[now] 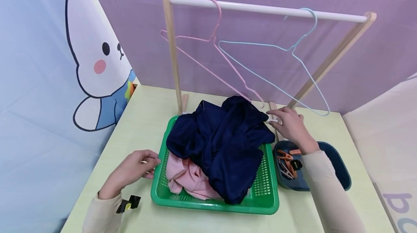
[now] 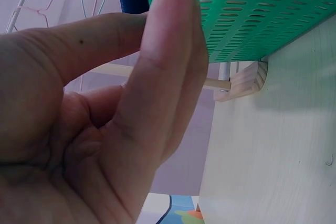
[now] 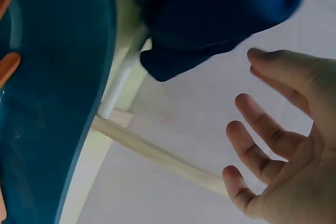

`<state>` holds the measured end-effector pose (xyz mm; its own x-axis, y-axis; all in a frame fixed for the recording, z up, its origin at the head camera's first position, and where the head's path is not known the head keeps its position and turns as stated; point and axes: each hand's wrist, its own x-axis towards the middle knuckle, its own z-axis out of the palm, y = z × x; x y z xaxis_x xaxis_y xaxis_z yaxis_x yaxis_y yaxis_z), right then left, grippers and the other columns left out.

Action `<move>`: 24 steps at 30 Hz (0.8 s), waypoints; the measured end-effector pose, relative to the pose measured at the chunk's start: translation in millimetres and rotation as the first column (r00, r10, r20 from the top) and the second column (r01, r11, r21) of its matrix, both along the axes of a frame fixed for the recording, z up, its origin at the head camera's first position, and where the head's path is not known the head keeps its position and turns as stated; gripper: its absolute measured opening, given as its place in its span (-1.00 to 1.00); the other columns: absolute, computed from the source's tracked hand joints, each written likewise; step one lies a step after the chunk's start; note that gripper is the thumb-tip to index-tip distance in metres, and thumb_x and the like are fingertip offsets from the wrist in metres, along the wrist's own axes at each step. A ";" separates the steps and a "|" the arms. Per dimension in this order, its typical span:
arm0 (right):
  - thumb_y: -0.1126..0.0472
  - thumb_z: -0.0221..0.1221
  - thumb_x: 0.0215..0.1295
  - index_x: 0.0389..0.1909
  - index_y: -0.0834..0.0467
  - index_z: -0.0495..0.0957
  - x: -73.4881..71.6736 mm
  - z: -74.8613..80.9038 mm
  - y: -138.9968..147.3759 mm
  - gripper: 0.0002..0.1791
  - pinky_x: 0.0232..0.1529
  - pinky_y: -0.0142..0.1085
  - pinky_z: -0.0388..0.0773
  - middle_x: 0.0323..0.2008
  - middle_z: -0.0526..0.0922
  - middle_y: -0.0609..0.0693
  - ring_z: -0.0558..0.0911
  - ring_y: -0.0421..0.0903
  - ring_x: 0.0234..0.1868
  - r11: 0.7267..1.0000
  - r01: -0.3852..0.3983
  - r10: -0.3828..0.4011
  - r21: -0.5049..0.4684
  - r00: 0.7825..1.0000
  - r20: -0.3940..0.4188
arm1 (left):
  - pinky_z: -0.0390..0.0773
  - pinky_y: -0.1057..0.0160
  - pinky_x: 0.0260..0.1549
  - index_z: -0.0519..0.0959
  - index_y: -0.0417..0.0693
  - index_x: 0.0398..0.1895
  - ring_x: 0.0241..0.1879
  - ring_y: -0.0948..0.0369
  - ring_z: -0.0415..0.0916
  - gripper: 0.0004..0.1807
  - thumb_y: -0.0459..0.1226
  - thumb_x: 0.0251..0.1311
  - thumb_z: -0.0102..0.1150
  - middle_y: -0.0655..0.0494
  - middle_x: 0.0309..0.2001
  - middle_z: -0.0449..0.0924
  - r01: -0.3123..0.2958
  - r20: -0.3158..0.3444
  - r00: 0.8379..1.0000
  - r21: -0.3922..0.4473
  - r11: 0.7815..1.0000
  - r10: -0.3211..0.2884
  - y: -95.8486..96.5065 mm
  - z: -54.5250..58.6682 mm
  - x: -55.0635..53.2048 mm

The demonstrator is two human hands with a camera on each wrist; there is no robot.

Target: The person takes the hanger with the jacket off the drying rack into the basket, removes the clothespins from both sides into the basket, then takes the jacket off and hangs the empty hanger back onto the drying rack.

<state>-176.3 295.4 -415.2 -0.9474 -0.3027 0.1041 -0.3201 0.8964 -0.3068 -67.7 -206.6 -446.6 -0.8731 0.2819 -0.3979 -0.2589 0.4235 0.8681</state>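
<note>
My left hand is beside the left rim of a green plastic basket, its fingertips right at the rim; in the left wrist view its fingers overlap the slotted wall. A heap of dark navy cloth fills much of the basket, with pink cloth under it at the front left. Over the basket's back right corner, my right hand has its fingers spread beside the navy cloth's edge. The right wrist view shows a gap between those fingers and the cloth, with nothing held.
Behind the basket stands a rack with wooden legs and a white bar. A pink hanger and a light blue hanger hang from it. Under the right forearm, a dark blue bin holds orange clothespins.
</note>
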 end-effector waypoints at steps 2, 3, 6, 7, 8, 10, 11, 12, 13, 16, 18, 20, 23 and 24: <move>0.22 0.28 0.36 0.24 0.10 0.56 -9.7 -2.8 -1.2 -0.57 -0.11 0.31 0.26 0.10 0.52 0.28 0.44 0.34 0.05 0.999 -0.025 0.024 0.025 0.999 0.043 | 0.71 0.17 -0.39 0.54 -0.41 0.03 -0.37 0.08 0.63 -0.72 -0.34 0.42 0.13 -0.04 -0.32 0.62 0.001 0.002 1.000 -0.001 1.000 -0.001 0.1 0.7 -0.2; 0.22 0.27 0.37 0.26 0.09 0.55 -14.0 -4.5 -2.1 -0.55 -0.12 0.29 0.27 0.10 0.51 0.29 0.44 0.33 0.05 0.999 -0.040 0.038 0.037 0.997 0.064 | 0.71 0.17 -0.39 0.54 -0.41 0.03 -0.37 0.08 0.63 -0.72 -0.34 0.42 0.13 -0.04 -0.32 0.62 0.002 0.004 1.000 -0.003 1.000 -0.002 0.2 0.9 -0.2; 0.26 0.27 0.35 0.23 0.06 0.59 -26.0 -10.6 -5.9 -0.57 -0.13 0.26 0.28 0.07 0.52 0.26 0.43 0.32 0.03 0.995 -0.095 0.091 0.039 0.992 0.082 | 0.71 0.17 -0.38 0.54 -0.41 0.03 -0.37 0.08 0.63 -0.72 -0.34 0.42 0.12 -0.05 -0.32 0.62 -0.001 0.008 1.000 -0.004 1.000 0.001 -0.1 1.2 -0.2; 0.28 0.27 0.34 0.20 0.07 0.62 -29.1 -13.1 -6.9 -0.60 -0.13 0.28 0.29 0.06 0.52 0.25 0.44 0.31 0.02 0.993 -0.112 0.109 0.033 0.991 0.076 | 0.71 0.17 -0.38 0.54 -0.41 0.04 -0.36 0.08 0.63 -0.72 -0.34 0.42 0.12 -0.05 -0.32 0.62 -0.002 0.009 1.000 -0.004 1.000 0.002 -0.2 1.3 -0.1; 0.30 0.26 0.34 0.15 0.07 0.65 -31.6 -14.7 -8.1 -0.64 -0.11 0.29 0.28 0.04 0.53 0.24 0.44 0.31 0.01 0.992 -0.124 0.122 0.023 0.990 0.070 | 0.71 0.17 -0.38 0.54 -0.41 0.04 -0.36 0.08 0.63 -0.72 -0.34 0.42 0.12 -0.05 -0.31 0.61 -0.003 0.010 1.000 -0.003 1.000 0.003 -0.3 1.2 0.0; 0.32 0.24 0.34 0.05 0.10 0.71 -34.0 -16.6 -10.3 -0.71 -0.12 0.30 0.28 0.00 0.54 0.22 0.44 0.30 -0.01 0.991 -0.137 0.136 0.002 0.990 0.047 | 0.71 0.17 -0.38 0.55 -0.40 0.03 -0.36 0.08 0.63 -0.73 -0.33 0.42 0.13 -0.05 -0.31 0.61 -0.004 0.009 1.000 -0.005 1.000 0.004 -0.3 1.0 0.2; 0.33 0.23 0.35 0.00 0.12 0.72 -33.9 -16.0 -11.1 -0.74 -0.12 0.31 0.27 -0.01 0.55 0.21 0.44 0.29 -0.01 0.991 -0.135 0.136 -0.010 0.990 0.031 | 0.71 0.16 -0.38 0.55 -0.40 0.03 -0.37 0.08 0.63 -0.73 -0.33 0.42 0.13 -0.05 -0.31 0.61 -0.003 0.009 1.000 -0.005 1.000 0.003 -0.2 1.0 0.2; 0.33 0.22 0.35 -0.03 0.14 0.73 -32.8 -14.2 -12.3 -0.77 -0.09 0.34 0.26 -0.02 0.55 0.21 0.44 0.29 -0.01 0.992 -0.127 0.128 -0.026 0.992 0.016 | 0.71 0.16 -0.38 0.55 -0.40 0.03 -0.37 0.08 0.63 -0.73 -0.33 0.42 0.13 -0.05 -0.31 0.61 -0.002 0.008 1.000 -0.004 1.000 0.002 -0.2 0.9 0.1; 0.33 0.22 0.35 -0.05 0.16 0.73 -31.2 -11.8 -14.2 -0.79 -0.08 0.35 0.25 -0.02 0.55 0.21 0.43 0.29 -0.01 0.992 -0.119 0.119 -0.045 0.993 -0.006 | 0.71 0.16 -0.38 0.55 -0.40 0.03 -0.37 0.08 0.63 -0.73 -0.33 0.42 0.13 -0.05 -0.31 0.61 -0.002 0.006 1.000 -0.003 1.000 0.002 -0.5 0.7 0.3; 0.36 0.24 0.32 -0.11 0.21 0.73 -19.7 -0.2 -20.3 -0.82 -0.08 0.35 0.23 -0.03 0.56 0.22 0.42 0.28 -0.01 0.988 -0.098 0.086 -0.123 0.991 -0.103 | 0.71 0.17 -0.38 0.55 -0.39 0.03 -0.37 0.09 0.63 -0.73 -0.33 0.42 0.14 -0.04 -0.31 0.61 -0.006 0.008 1.000 -0.002 1.000 0.006 -1.3 0.3 0.4; 0.39 0.27 0.27 -0.14 0.22 0.73 -6.9 9.9 -24.6 -0.83 -0.11 0.28 0.23 -0.05 0.56 0.22 0.42 0.26 -0.03 0.979 -0.111 0.077 -0.173 0.979 -0.187 | 0.71 0.17 -0.38 0.54 -0.40 0.04 -0.37 0.09 0.63 -0.72 -0.33 0.42 0.14 -0.04 -0.31 0.61 -0.002 0.006 1.000 -0.001 1.000 0.002 -1.4 0.2 0.1; 0.44 0.29 0.22 -0.17 0.22 0.73 8.0 20.9 -29.5 -0.81 -0.20 0.15 0.20 -0.07 0.56 0.19 0.41 0.19 -0.10 0.968 -0.152 0.094 -0.200 0.957 -0.275 | 0.71 0.17 -0.38 0.54 -0.40 0.04 -0.36 0.09 0.63 -0.71 -0.32 0.42 0.15 -0.04 -0.30 0.61 -0.004 0.009 1.000 -0.003 1.000 0.004 -1.5 0.4 -0.3; 0.47 0.29 0.17 -0.20 0.18 0.74 31.7 38.8 -39.2 -0.79 -0.28 0.01 0.12 -0.11 0.57 0.13 0.39 0.11 -0.21 0.946 -0.244 0.145 -0.213 0.908 -0.393 | 0.71 0.17 -0.39 0.53 -0.40 0.05 -0.36 0.09 0.62 -0.71 -0.32 0.42 0.15 -0.03 -0.29 0.62 -0.001 0.008 1.000 -0.008 1.000 0.001 -1.5 0.3 -0.4; 0.45 0.28 0.17 -0.21 0.17 0.74 39.2 44.4 -43.1 -0.79 -0.29 -0.01 0.10 -0.13 0.57 0.11 0.38 0.09 -0.24 0.936 -0.276 0.162 -0.218 0.889 -0.428 | 0.71 0.17 -0.39 0.53 -0.40 0.04 -0.37 0.09 0.62 -0.71 -0.32 0.41 0.16 -0.03 -0.29 0.62 -0.004 0.010 1.000 -0.009 1.000 0.004 -1.5 0.1 -0.3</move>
<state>-137.1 252.4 -370.8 -0.7205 -0.4046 0.5632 -0.6441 0.6914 -0.3274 -68.0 -208.1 -446.5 -0.8701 0.2747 -0.4092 -0.2694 0.4303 0.8615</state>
